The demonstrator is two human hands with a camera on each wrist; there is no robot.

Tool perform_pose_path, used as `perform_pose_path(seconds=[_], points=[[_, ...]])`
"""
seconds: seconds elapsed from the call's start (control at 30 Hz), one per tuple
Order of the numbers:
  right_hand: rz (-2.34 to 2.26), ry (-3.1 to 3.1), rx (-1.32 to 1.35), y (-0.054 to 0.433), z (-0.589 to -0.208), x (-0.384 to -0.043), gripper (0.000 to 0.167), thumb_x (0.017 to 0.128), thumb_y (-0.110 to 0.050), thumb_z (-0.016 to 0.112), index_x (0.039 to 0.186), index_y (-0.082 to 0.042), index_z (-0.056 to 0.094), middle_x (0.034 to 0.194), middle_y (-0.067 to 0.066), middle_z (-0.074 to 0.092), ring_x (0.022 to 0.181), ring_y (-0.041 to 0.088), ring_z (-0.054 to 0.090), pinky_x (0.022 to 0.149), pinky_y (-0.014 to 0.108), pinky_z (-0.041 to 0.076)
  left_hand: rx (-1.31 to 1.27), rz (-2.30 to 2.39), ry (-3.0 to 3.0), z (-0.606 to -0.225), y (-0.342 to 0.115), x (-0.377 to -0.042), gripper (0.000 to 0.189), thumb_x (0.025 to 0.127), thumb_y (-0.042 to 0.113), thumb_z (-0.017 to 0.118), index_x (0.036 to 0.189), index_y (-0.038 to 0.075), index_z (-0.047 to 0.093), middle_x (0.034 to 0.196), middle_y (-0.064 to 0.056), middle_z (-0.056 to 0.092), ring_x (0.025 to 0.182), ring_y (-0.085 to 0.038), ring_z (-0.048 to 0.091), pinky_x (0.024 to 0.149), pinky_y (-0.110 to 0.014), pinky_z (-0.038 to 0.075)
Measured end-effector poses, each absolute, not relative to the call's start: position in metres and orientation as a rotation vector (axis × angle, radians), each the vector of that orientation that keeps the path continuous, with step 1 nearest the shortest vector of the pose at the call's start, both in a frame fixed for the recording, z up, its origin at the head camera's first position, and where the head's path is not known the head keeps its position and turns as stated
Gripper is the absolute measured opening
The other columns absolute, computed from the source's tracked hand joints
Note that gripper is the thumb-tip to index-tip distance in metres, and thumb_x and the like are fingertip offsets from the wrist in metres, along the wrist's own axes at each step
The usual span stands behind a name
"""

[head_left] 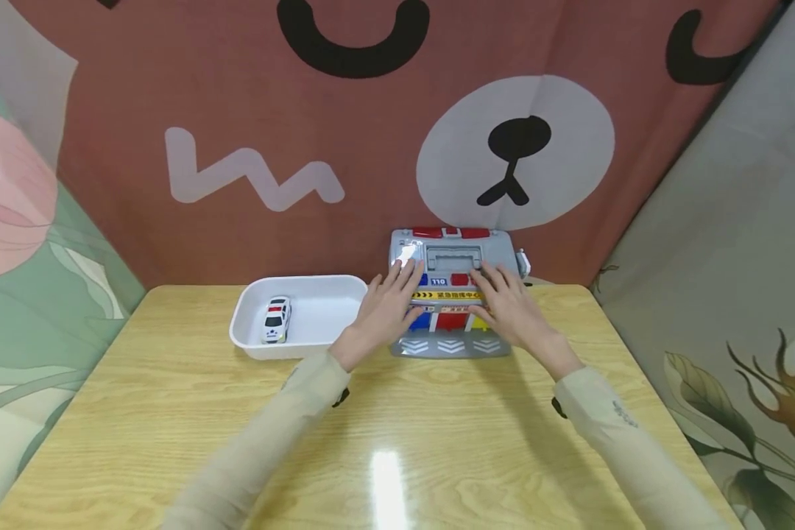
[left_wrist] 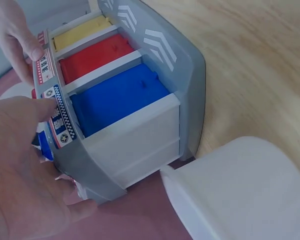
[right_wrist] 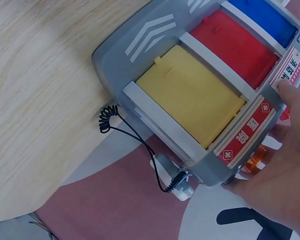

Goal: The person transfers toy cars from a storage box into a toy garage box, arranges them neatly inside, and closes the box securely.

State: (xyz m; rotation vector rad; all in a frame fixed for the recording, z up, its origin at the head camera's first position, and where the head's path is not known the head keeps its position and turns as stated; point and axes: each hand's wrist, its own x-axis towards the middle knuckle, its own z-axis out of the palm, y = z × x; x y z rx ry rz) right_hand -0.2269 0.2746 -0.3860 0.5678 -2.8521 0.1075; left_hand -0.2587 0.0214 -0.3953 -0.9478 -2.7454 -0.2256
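A grey toy garage with blue, red and yellow doors stands at the far edge of the table. Across the left part of its roof lies my left hand, fingers extended and spread, thumb at the front sign strip. My right hand rests on the right part in the same way, its thumb touching the sign above the doors. Between the hands a grey handle is set into the roof. All three doors are down.
Left of the garage sits a white tray holding a white toy police car. A small handset on a coiled black cord hangs at the garage's right side. A printed curtain rises directly behind the table.
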Motion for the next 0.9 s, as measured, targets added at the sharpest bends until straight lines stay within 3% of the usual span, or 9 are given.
perform_pose_path(seconds=[0.3, 0.9], points=[[0.110, -2.874, 0.549, 0.272, -0.383, -0.227, 0.067, 0.097, -0.038, 0.057, 0.149, -0.003, 0.033, 0.154, 0.023, 0.023, 0.137, 0.045, 0.021, 0.111, 0.061, 0.018, -0.970, -0.132, -2.770, -0.382, 0.025, -0.258, 0.075, 0.098, 0.042, 0.053, 0.155, 0.010, 0.018, 0.156, -0.015, 0.025, 0.143, -0.029, 0.024, 0.108, -0.051, 0.032], [0.117, -2.872, 0.557, 0.272, -0.383, -0.226, 0.066, 0.098, -0.038, 0.056, 0.149, -0.002, 0.032, 0.154, 0.023, 0.022, 0.138, 0.045, 0.020, 0.110, 0.061, 0.018, -0.910, -0.061, -2.804, -0.380, 0.028, -0.256, 0.071, 0.096, 0.046, 0.054, 0.153, 0.012, 0.027, 0.156, -0.012, 0.026, 0.143, -0.029, 0.023, 0.107, -0.050, 0.033]])
